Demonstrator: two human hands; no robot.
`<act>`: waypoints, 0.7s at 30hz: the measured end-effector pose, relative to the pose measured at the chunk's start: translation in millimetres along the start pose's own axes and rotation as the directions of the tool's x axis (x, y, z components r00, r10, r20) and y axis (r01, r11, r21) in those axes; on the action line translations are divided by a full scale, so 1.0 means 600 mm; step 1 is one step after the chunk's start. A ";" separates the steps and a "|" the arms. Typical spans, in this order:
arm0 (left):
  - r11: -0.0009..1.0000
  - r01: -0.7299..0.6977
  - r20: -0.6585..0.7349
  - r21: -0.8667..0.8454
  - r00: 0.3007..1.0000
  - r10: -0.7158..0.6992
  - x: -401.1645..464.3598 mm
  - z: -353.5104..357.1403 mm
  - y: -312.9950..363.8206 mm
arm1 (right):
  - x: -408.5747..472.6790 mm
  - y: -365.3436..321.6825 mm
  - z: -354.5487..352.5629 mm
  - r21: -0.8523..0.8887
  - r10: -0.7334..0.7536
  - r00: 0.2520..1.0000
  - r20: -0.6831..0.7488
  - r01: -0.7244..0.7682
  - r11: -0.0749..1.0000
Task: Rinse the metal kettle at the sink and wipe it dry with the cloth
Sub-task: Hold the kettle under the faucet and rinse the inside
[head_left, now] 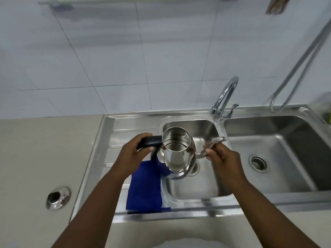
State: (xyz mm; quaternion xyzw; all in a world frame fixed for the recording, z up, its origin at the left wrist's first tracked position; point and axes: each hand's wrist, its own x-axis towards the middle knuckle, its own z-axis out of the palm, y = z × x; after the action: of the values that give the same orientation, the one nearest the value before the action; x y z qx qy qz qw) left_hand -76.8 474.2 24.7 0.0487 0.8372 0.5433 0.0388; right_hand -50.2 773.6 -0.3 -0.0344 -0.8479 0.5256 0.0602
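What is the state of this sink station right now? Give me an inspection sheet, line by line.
Surface: steel double sink set in a beige countertop, with a drainboard on the left.
Job's things: metal kettle, lid off, held over the left basin; blue cloth lies on the drainboard, its edge hanging over the basin rim.
Clutter: round chrome fitting in the countertop.
Grippers: left hand grips the black handle; right hand holds the spout.
Cables: metal hose loops down on the right.
Surroundings: chrome faucet between the basins, no water visibly running; white tiled wall.
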 end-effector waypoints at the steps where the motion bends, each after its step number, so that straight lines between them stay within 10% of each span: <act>1: 1.000 -0.002 0.025 0.006 1.000 0.002 0.007 0.021 0.006 | 0.003 0.011 -0.017 -0.021 -0.002 1.000 -0.009 0.002 1.000; 21: 0.993 0.106 0.060 0.059 0.992 -0.109 0.156 0.219 0.000 | 0.218 0.203 -0.192 -0.138 0.190 0.981 -0.033 -0.193 0.971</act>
State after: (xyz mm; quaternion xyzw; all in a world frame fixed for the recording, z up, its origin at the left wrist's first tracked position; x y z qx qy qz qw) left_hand -154.1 604.6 -29.7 0.0217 0.8518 0.5151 0.0931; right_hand -164.5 946.3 -50.2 -0.1252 -0.8750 0.4675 0.0148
